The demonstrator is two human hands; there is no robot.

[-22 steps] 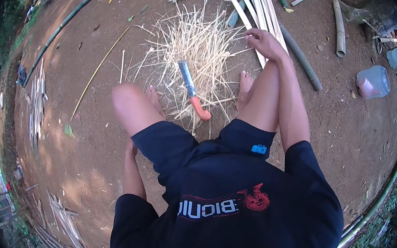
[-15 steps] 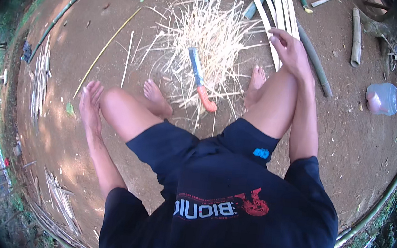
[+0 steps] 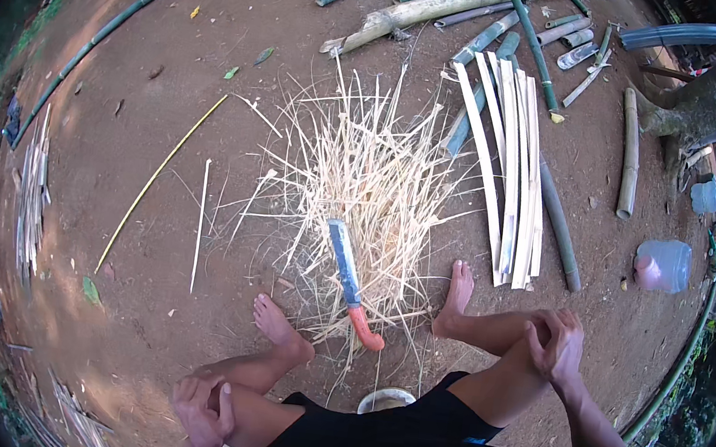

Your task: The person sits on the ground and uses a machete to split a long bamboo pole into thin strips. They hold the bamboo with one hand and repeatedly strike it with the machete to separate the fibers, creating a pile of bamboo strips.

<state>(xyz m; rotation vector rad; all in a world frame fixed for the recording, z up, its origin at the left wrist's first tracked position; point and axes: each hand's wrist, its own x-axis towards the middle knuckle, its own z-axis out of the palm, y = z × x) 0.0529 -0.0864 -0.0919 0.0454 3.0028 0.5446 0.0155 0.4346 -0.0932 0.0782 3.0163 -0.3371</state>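
Observation:
My left hand (image 3: 204, 413) rests over my left knee, thumb apart from the fingers, holding nothing. Over my right knee lies my right hand (image 3: 558, 345), its fingers curved loosely across the kneecap and also without any object. On the ground between my bare feet is a machete (image 3: 343, 262) with an orange handle, its blade pointing away from me. It lies on a heap of pale bamboo shavings (image 3: 381, 173). Right of the heap, several split bamboo strips (image 3: 513, 179) are laid side by side. Neither hand touches the machete or strips.
Bamboo poles (image 3: 440, 8) lie at the far side. A clear plastic container (image 3: 662, 265) stands to the right, near a tree trunk (image 3: 697, 112). Thin strips (image 3: 33, 195) are bundled at the left. A pale round rim (image 3: 386, 399) shows between my legs.
The view has tilted farther ahead. My left hand has come from beside the knee onto it, and my right hand has drawn back to cup the right knee. The machete stays put.

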